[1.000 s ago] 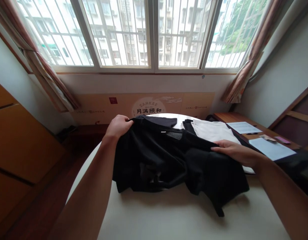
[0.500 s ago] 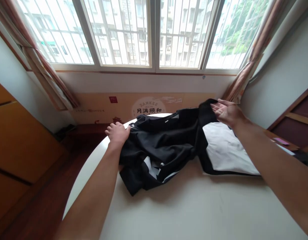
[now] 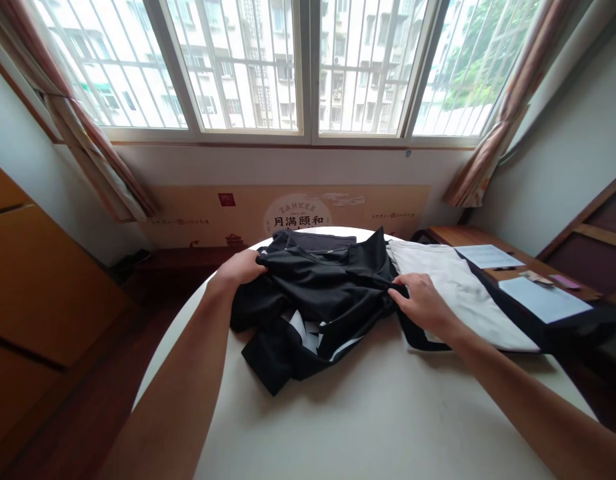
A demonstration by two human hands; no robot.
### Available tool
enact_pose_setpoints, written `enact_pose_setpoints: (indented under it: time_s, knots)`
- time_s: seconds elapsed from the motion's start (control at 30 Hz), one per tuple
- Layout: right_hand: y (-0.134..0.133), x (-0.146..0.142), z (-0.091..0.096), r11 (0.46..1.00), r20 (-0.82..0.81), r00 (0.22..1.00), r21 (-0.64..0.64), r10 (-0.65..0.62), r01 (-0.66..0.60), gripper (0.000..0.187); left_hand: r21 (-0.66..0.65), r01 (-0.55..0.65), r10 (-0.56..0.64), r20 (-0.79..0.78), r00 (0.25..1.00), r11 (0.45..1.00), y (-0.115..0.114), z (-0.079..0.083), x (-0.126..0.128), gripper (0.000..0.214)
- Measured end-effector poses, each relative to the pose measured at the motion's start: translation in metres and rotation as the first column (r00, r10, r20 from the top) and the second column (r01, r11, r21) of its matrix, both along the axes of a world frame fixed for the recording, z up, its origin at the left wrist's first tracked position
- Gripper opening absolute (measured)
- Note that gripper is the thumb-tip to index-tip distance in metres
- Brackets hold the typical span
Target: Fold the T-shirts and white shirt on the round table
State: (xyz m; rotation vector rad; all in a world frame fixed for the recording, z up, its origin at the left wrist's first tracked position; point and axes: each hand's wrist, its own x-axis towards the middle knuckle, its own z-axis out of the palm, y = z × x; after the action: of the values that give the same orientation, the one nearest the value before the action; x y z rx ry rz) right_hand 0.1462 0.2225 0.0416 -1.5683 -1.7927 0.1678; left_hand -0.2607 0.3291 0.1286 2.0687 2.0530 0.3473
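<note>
Black garment [image 3: 321, 283]: rumpled on the white desk [image 3: 383, 420], stretched between the two sets of fingers, white patches and a pale stripe showing in the folds below them.
Left hand [image 3: 241, 267]: held by a forearm that reaches forward from the lower left, back of the hand upward, fingers closed on the garment's far left corner.
Right hand [image 3: 419, 301]: at the end of an arm slanting in from the lower right, back of the hand upward, fingers pinched narrow on the garment's right edge, a little nearer the wearer than the left fingers.
Cardboard panel [image 3: 188, 205]: beyond both sets of fingers, its pale disc reading "ZANKEE" in an arch above "月满颐和", the line beneath partly hidden; smaller script on either side too small to read.
Red square [image 3: 227, 199]: on the panel, beyond the left fingers, its mark illegible.
Dark folded cloth [image 3: 318, 241]: just behind the garment, between and beyond the fingers.
White folded cloth [image 3: 438, 263]: just right of the right fingers, over black cloth [image 3: 418, 337].
Paper sheets [image 3: 544, 298]: well right of the right fingers, near a pink slip [image 3: 565, 279], any text unreadable.
</note>
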Motion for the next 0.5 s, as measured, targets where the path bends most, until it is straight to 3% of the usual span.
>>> enact_pose_setpoints:
  time_s: [0.07,0.1,0.2,0.27,0.33,0.4,0.47,0.5]
  knots:
    - [-0.001,-0.004,0.010,0.999,-0.253,0.967,-0.036,0.022,-0.032,0.027,0.072,-0.055,0.057,-0.030,0.998,0.996,-0.003,0.008,0.001,0.032]
    - [-0.003,-0.005,0.017,0.997,-0.416,0.909,-0.043,0.034,-0.057,0.029,0.136,-0.093,0.101,-0.047,0.994,0.986,-0.004,0.011,0.003,0.035]
    - [-0.012,-0.005,0.037,0.995,-0.802,0.594,-0.003,0.059,-0.103,0.030,0.344,-0.218,0.255,-0.065,0.965,0.913,-0.010,0.016,0.013,0.042]
    - [-0.018,-0.003,0.048,0.992,-0.903,0.428,-0.011,0.046,-0.128,0.024,0.390,-0.288,0.338,-0.064,0.939,0.875,-0.014,0.018,0.022,0.043]
    - [-0.021,-0.001,0.055,0.983,-0.945,0.326,-0.041,0.020,-0.177,0.018,0.371,-0.316,0.369,-0.077,0.926,0.873,-0.020,0.024,0.030,0.043]
    - [-0.020,-0.001,0.056,0.980,-0.968,0.252,-0.043,0.007,-0.195,0.019,0.310,-0.207,0.241,-0.073,0.968,0.928,-0.030,0.035,0.041,0.039]
    - [-0.019,-0.002,0.051,0.976,-0.977,0.213,-0.018,0.030,-0.219,0.026,0.151,0.072,-0.067,-0.035,0.997,0.986,-0.047,0.050,0.056,0.038]
    - [-0.018,-0.003,0.048,0.968,-0.973,0.224,-0.005,0.053,-0.251,0.032,0.018,0.247,-0.247,-0.003,0.969,0.969,-0.058,0.056,0.066,0.042]
